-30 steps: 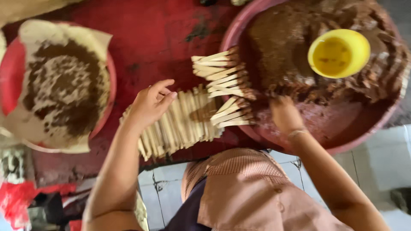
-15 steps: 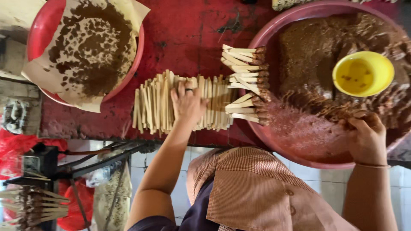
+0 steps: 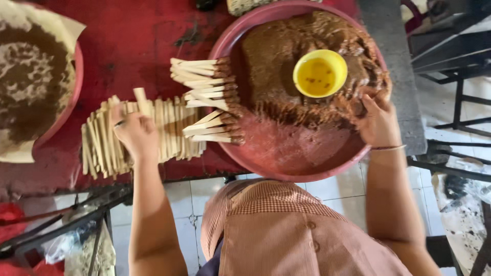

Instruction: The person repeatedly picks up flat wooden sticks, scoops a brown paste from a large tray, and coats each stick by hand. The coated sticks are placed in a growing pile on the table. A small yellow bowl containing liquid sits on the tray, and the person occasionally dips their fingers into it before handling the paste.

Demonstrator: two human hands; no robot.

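**Left hand on a stick, right hand in the paste**

Your left hand (image 3: 134, 132) is over the row of pale flat sticks (image 3: 105, 145) laid side by side on the red table (image 3: 138, 36), and its fingers are curled around one stick (image 3: 140, 98), whose end pokes up past your knuckles. The hand is pinching that one stick, with the rest of the row lying flat beneath it.

Over on the other side, your right hand (image 3: 377, 120) rests at the far-right edge of the brown paste (image 3: 286, 66) heaped in the big red tray (image 3: 307, 168). Its fingers are bent down into the mound and pressed close together (whether they actually hold a lump of paste, I cannot tell, the fingertips are buried). A thin bangle sits on that wrist.

A small yellow bowl (image 3: 320, 73) stands on top of the paste, just beside your right hand. Along the tray's left rim lie the coated sticks (image 3: 204, 84), their tips dark with paste and their bare handles pointing out toward the row on the table. At the far left, a second red tray (image 3: 76, 76) lined with paper holds a brown and white crumbly powder (image 3: 28, 76), well apart from both hands.
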